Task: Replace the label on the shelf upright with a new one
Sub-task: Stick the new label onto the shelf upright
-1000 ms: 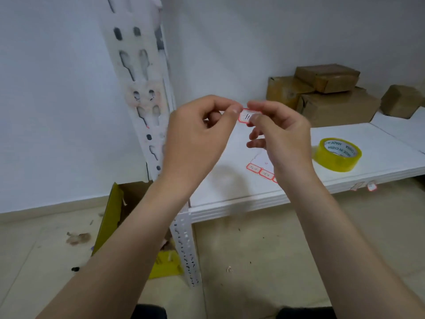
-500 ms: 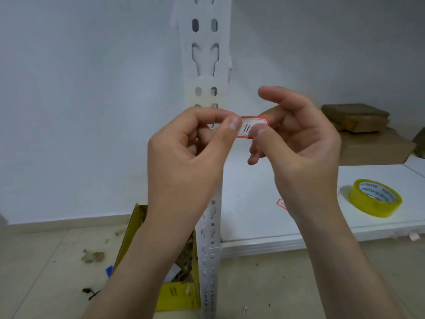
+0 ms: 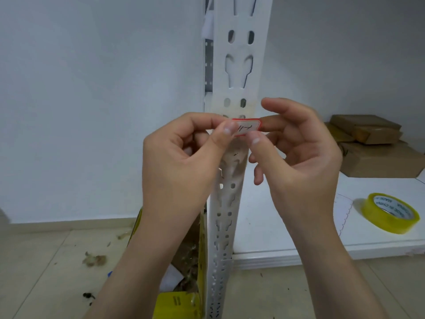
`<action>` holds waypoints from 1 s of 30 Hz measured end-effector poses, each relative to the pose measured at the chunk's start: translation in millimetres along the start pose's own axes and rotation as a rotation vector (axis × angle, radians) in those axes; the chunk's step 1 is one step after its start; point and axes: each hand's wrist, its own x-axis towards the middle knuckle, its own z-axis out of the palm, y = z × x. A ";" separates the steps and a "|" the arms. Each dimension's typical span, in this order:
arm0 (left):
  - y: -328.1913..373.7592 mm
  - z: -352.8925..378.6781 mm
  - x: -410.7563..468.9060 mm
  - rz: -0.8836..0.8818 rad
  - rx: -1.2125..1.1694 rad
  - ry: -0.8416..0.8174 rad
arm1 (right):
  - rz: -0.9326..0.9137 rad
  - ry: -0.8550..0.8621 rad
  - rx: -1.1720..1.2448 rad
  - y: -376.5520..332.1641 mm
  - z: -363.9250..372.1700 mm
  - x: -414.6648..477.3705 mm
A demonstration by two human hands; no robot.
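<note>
Both hands pinch the new label (image 3: pixel 246 128), left hand (image 3: pixel 184 155) at nine o'clock, right hand (image 3: pixel 296 153) at three, stretched flat to line up against the shelf upright (image 3: pixel 239 88).

Left hand (image 3: pixel 181 155) and right hand (image 3: pixel 299 157) bare, no gloves, rings or watch, forearms unsleeved, short trimmed nails

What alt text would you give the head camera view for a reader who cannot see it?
Two bare hands, left hand and right hand, pinch a small red-bordered label between them in front of a white perforated shelf upright. To the right, a white shelf holds a roll of yellow tape and brown cardboard boxes.
</note>
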 end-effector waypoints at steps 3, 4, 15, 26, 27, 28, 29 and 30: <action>-3.3 -6.1 5.8 0.000 -0.022 0.016 | 0.033 0.082 -0.052 3.9 1.6 2.7; -4.1 -8.1 7.1 -0.006 -0.016 0.012 | 0.034 0.093 -0.072 5.0 1.7 3.7; -0.2 -10.8 11.4 -0.077 -0.036 -0.004 | 0.080 0.072 -0.073 4.0 3.4 9.1; 4.6 -9.3 8.4 -0.121 -0.033 0.055 | 0.091 0.058 0.075 0.7 4.7 8.9; 4.7 -9.5 8.3 -0.122 -0.027 0.053 | 0.093 0.053 0.078 -0.2 4.1 9.4; 4.9 -9.6 8.3 -0.123 -0.019 0.047 | 0.095 0.045 0.072 -1.2 3.7 9.7; 4.9 -9.3 8.4 -0.126 -0.014 0.042 | 0.100 0.038 0.068 -1.7 3.9 9.9; 4.7 -8.9 8.4 -0.130 -0.013 0.040 | 0.106 0.033 0.065 -1.8 4.0 9.8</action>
